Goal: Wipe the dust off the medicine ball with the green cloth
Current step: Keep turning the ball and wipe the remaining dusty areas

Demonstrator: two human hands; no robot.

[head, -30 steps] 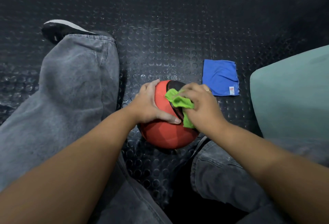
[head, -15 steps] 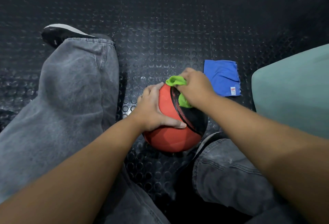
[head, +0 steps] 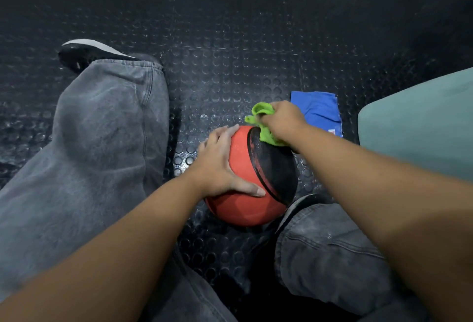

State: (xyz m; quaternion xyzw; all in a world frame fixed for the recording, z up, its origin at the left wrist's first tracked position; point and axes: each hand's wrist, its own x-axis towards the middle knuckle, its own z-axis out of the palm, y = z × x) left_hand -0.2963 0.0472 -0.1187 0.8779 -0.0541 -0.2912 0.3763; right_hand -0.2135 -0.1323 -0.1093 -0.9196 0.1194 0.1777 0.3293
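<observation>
My left hand (head: 220, 163) on medicine ball (head: 245, 209), fingers (head: 217, 133) spread over red side. My right hand (head: 282, 119) pinches bunched green cloth (head: 261, 114) against far top of ball. Ball on floor (head: 230, 66), under my fingers. Blue cloth (head: 320, 109) just beyond right fingers.

Your ball (head: 245, 209): red-orange, one black panel on right side, dark seam between colours; sits on floor (head: 230, 66), your left hand (head: 217, 165) spread over its upper left. Your cloth (head: 261, 112): bright green, bunched, gripped in your right hand (head: 284, 119); lower end touches ball's far top edge, at black panel.
</observation>
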